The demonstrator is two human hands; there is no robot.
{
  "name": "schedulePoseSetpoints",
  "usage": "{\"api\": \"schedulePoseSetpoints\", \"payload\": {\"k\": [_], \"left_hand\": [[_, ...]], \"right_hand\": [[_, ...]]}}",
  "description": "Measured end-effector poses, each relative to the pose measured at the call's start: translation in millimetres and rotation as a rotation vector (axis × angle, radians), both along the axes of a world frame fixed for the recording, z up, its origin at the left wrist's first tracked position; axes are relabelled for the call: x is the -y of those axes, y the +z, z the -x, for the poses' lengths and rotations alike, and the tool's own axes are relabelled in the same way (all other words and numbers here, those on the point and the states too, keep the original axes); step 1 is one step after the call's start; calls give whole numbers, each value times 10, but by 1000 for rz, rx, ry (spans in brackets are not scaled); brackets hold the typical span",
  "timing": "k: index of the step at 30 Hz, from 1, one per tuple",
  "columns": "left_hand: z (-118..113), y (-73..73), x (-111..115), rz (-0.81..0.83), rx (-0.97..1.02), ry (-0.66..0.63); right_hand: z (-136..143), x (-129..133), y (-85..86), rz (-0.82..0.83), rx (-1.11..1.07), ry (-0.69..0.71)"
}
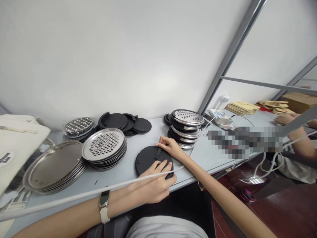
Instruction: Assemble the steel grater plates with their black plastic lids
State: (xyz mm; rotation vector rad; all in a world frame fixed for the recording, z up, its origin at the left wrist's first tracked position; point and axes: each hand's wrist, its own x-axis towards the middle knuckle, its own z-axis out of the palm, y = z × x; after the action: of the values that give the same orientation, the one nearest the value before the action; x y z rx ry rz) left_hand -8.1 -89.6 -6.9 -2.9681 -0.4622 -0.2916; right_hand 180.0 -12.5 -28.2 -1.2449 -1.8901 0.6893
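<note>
A black round disc (146, 158) lies on the table in front of me, with a narrow black strip (158, 153) across its upper right part. My left hand (157, 181) grips its near right side, fingers bent over the top and thumb at the rim. At the far right edge, my right hand (170, 147) is closed on the disc beside the strip; its fingertips are partly hidden. Left of the disc stands a stack of round metal grater plates (106, 145). To the right is a pile of black discs with metal grater plates (187, 117).
Shallow metal plates (54, 165) are stacked at left, beside a cream bag (19, 145). Loose black discs (116, 121) lie along the wall. A white cable (111, 189) crosses before me. At right are a metal frame post (230, 49) and another person's arm (298, 135).
</note>
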Motion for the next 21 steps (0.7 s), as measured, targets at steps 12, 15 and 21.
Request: {"api": "schedulePoseSetpoints", "payload": {"k": [12, 15, 21], "left_hand": [[5, -22, -6, 51, 27, 7], [3, -13, -15, 42, 23, 1], [1, -1, -18, 30, 6, -7]], "right_hand": [[19, 34, -1, -16, 0, -33], [20, 31, -12, -23, -13, -41], [13, 45, -40, -15, -24, -43]]}}
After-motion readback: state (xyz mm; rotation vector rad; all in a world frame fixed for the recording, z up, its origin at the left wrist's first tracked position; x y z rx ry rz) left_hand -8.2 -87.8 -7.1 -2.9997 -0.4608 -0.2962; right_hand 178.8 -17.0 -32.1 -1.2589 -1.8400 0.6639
